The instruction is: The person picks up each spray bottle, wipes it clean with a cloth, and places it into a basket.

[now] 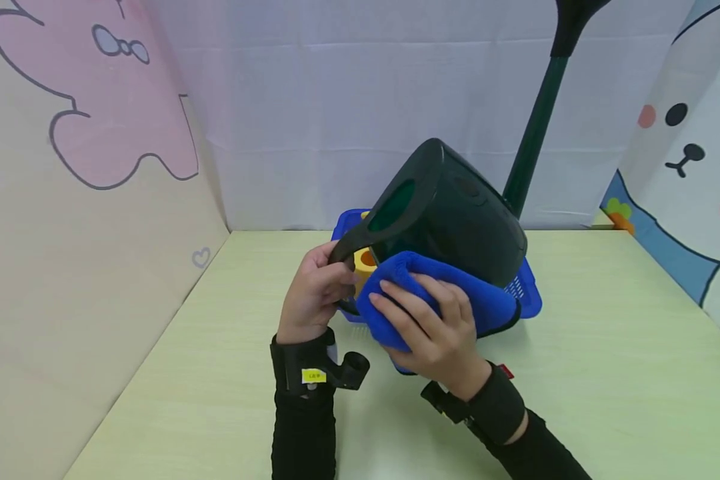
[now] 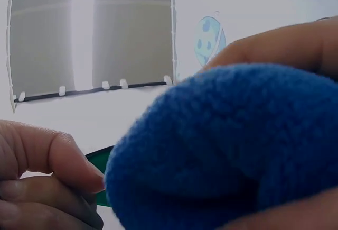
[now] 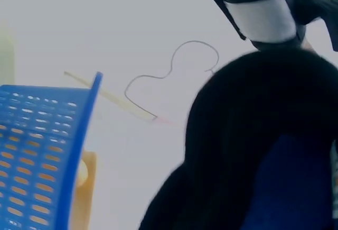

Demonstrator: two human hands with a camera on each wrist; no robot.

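A dark green watering can (image 1: 471,223) is held up and tilted in the head view, its long spout rising to the upper right. My left hand (image 1: 315,290) grips its black handle, fingers curled round it. My right hand (image 1: 438,327) holds a folded blue cloth (image 1: 489,303) with black edging against the lower side of the can. In the left wrist view, fingers lie above and below the fluffy cloth (image 2: 222,135), which hides most of the can. The right wrist view has a dark shape filling its lower right.
Behind the can stands a blue plastic basket (image 1: 534,293) with a yellow piece (image 1: 366,260) in it. The light table (image 1: 216,387) meets a white cloth backdrop (image 1: 336,100) at the back and a wall with cartoon drawings at the left.
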